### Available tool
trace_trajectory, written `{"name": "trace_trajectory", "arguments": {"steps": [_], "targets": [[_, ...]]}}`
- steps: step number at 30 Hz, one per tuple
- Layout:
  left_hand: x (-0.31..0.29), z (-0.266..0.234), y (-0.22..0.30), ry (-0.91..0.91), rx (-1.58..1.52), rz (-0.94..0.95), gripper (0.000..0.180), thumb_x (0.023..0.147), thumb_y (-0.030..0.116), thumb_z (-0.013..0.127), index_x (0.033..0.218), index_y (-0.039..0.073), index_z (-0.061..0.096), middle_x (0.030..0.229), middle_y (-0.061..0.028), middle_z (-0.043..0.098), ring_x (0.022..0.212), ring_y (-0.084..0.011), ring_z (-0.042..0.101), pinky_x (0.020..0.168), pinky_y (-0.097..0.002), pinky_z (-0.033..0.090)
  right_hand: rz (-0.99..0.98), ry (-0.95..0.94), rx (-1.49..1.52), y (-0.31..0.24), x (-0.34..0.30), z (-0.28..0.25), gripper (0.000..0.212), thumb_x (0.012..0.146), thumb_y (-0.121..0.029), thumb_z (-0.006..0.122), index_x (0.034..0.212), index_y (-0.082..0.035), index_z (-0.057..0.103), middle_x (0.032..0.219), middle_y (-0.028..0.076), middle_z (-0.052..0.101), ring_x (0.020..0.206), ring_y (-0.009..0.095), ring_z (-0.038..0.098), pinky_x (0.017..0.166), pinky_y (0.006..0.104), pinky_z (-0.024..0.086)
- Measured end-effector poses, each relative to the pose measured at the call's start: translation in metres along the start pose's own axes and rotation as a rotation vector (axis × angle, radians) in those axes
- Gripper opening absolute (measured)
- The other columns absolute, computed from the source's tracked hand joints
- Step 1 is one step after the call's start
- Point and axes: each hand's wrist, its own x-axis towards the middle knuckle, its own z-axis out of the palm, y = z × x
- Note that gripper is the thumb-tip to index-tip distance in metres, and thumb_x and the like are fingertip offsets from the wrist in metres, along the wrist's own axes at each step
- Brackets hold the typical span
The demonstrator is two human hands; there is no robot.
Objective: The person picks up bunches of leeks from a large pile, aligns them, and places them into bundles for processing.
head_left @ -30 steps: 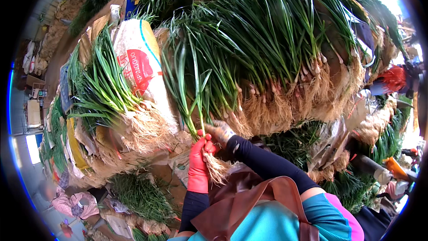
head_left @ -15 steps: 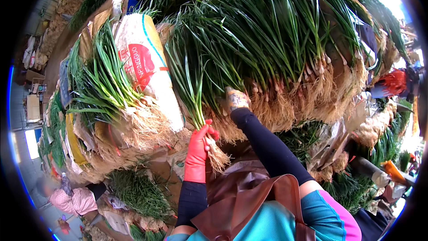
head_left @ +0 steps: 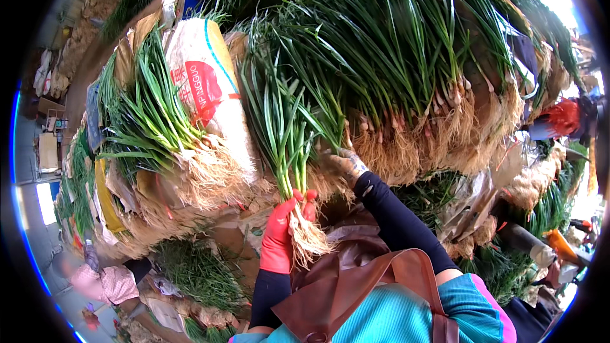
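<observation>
head view, looking down on a stall heaped with green onions. the left hand (head_left: 279, 238), in a red glove, has its grip clamped round a small bunch of green onions (head_left: 286, 152) just above the roots, fingers wrapped and thumb across; the pale root tuft hangs below the fist and the long leaves fan up and away from the person. the right hand (head_left: 340, 162), in a mottled glove over a dark sleeve, reaches into the root end of the large pile of green onions (head_left: 406, 76), its fingers buried among the stalks, so whether that grip is together or apart cannot be told. the held bunch lies between the pile on the right and a white woven sack (head_left: 203, 89) on the left, against which a second, smaller heap of onions (head_left: 149, 121) leans, roots toward the person. a brown apron (head_left: 356, 292) over a turquoise top fills the lower edge.

handling, as a judgement: the bunch is best kept gripped at the firm neck above the roots, not on the leaves, which crease and snap. stalks picked from the pile would come away cleanest if drawn out root first, along their own length, rather than levered sideways against their neighbours. root ends laid level against those already in the fist should give an even bunch; the fist should tighten only enough to stop slipping.
</observation>
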Motion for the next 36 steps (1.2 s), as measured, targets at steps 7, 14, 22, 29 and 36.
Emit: {"name": "trace_trajectory", "arguments": {"steps": [7, 14, 22, 29, 36], "targets": [[-0.009, 0.015, -0.019, 0.057, 0.277, 0.068, 0.015, 0.086, 0.014, 0.053, 0.098, 0.006, 0.056, 0.096, -0.0132, 0.058, 0.071, -0.0157, 0.055, 0.055, -0.0243, 0.048, -0.024, 0.092, -0.144, -0.003, -0.012, 0.040, 0.019, 0.085, -0.029, 0.060, 0.083, -0.009, 0.061, 0.062, -0.004, 0.054, 0.047, 0.005, 0.040, 0.042, 0.0199, 0.028], [-0.007, -0.014, -0.019, 0.184, 0.321, 0.084, 0.015, 0.086, 0.018, 0.052, 0.097, 0.007, 0.054, 0.091, -0.0108, 0.056, 0.069, -0.0133, 0.053, 0.049, -0.0222, 0.042, 0.084, -0.298, -0.311, -0.011, -0.051, 0.034, 0.019, 0.084, -0.018, 0.061, 0.098, -0.005, 0.059, 0.068, -0.002, 0.055, 0.053, 0.006, 0.046, 0.047, 0.0199, 0.037], [-0.004, 0.012, -0.029, -0.145, -0.105, 0.067, 0.014, 0.087, 0.019, 0.054, 0.098, 0.010, 0.052, 0.089, -0.0075, 0.047, 0.067, -0.0143, 0.043, 0.061, -0.0276, 0.037, 0.189, -0.143, 0.188, 0.016, -0.022, 0.039, 0.017, 0.085, -0.022, 0.059, 0.095, -0.007, 0.060, 0.071, 0.000, 0.059, 0.057, 0.010, 0.055, 0.045, 0.0237, 0.042], [-0.011, 0.019, -0.024, 0.096, 0.233, 0.103, 0.016, 0.086, 0.020, 0.053, 0.097, 0.008, 0.053, 0.090, -0.0126, 0.056, 0.068, -0.0181, 0.053, 0.052, -0.0261, 0.046, 0.048, -0.215, 0.411, 0.020, -0.041, 0.026, 0.016, 0.089, -0.021, 0.055, 0.092, -0.005, 0.057, 0.072, 0.001, 0.057, 0.052, 0.009, 0.049, 0.044, 0.0208, 0.038], [-0.013, 0.025, -0.015, 0.257, 0.576, 0.113, 0.016, 0.090, 0.021, 0.048, 0.095, 0.007, 0.056, 0.075, -0.0062, 0.060, 0.048, -0.0057, 0.051, 0.035, -0.0154, 0.032, -0.397, -0.097, -0.678, 0.026, -0.054, 0.010, 0.023, 0.087, -0.020, 0.056, 0.103, -0.002, 0.057, 0.080, 0.001, 0.061, 0.065, 0.012, 0.056, 0.058, 0.0244, 0.047]]}}
